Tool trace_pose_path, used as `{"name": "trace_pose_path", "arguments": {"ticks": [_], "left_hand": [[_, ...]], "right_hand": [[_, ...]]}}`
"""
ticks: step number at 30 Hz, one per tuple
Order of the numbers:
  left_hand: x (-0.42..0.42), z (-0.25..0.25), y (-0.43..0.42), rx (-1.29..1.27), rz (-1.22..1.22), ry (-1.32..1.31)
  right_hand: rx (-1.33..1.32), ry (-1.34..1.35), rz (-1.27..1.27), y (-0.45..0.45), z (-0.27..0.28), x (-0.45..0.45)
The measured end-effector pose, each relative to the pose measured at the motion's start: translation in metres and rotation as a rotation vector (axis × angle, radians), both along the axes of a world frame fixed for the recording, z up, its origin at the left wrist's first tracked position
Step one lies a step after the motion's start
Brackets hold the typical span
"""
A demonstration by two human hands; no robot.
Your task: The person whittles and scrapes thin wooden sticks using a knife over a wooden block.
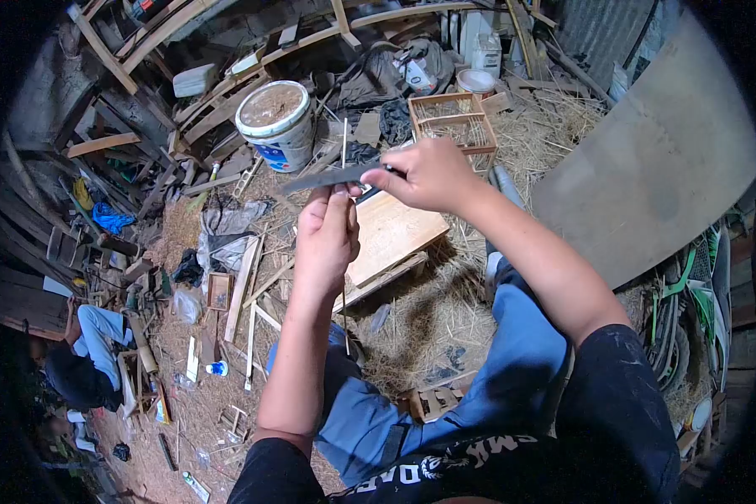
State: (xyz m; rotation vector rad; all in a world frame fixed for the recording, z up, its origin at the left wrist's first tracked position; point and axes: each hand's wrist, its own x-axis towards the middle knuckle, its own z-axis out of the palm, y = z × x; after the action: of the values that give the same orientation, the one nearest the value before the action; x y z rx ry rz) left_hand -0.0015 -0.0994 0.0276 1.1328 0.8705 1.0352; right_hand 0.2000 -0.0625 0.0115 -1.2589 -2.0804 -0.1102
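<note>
My right hand (420, 175) is closed round the dark handle of a knife (332, 178), whose broad grey blade points left. Just under the blade, my left hand (329, 225) is closed on a thin pale strip (344, 143) that stands up above the fingers. The blade crosses the strip close to my left fingertips; whether they touch is unclear. Below and beyond both hands is a low wooden bench (395, 239) with a light top. A dark object on its far edge is partly hidden behind my hands.
A white bucket (275, 126) stands beyond the bench, beside a wooden frame box (454, 126). A large curved board (647, 168) leans at right, near a green motorcycle (689, 286). Another person (92, 353) sits at far left. Wood scraps and straw cover the floor.
</note>
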Motion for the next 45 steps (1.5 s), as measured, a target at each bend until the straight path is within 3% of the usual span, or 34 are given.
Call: {"name": "trace_pose_path", "arguments": {"ticks": [8,10,11,14,20,25,33,36,39,45], "left_hand": [[-0.001,-0.012,0.005,0.162,0.065,0.146],[-0.002,-0.001,-0.001,0.094,0.035,0.086],[-0.001,0.004,-0.007,0.093,0.031,0.084],[0.0,0.008,-0.012,0.089,-0.008,0.013],[0.0,-0.006,-0.002,0.093,0.003,0.049],[0.001,-0.006,-0.001,0.08,0.067,0.11],[0.001,-0.002,-0.007,0.051,0.013,0.083],[0.0,0.0,-0.004,0.087,-0.048,0.026],[0.007,0.01,-0.017,0.057,-0.045,-0.006],[0.008,-0.002,-0.009,0.104,-0.041,0.06]], "right_hand": [[-0.011,-0.106,-0.012,-0.004,0.006,-0.002],[-0.088,0.161,-0.243,0.021,0.003,0.019],[-0.136,0.103,-0.346,0.03,0.012,0.04],[-0.107,0.303,-0.315,0.037,0.004,0.065],[-0.166,0.131,-0.115,-0.001,0.006,0.014],[0.009,0.017,0.046,-0.007,0.004,-0.002],[0.029,-0.077,-0.001,-0.013,0.01,0.007],[-0.112,0.141,-0.315,0.014,0.012,0.035],[-0.051,0.363,-0.321,0.022,0.014,0.068],[-0.112,0.278,-0.201,-0.005,0.009,0.031]]}}
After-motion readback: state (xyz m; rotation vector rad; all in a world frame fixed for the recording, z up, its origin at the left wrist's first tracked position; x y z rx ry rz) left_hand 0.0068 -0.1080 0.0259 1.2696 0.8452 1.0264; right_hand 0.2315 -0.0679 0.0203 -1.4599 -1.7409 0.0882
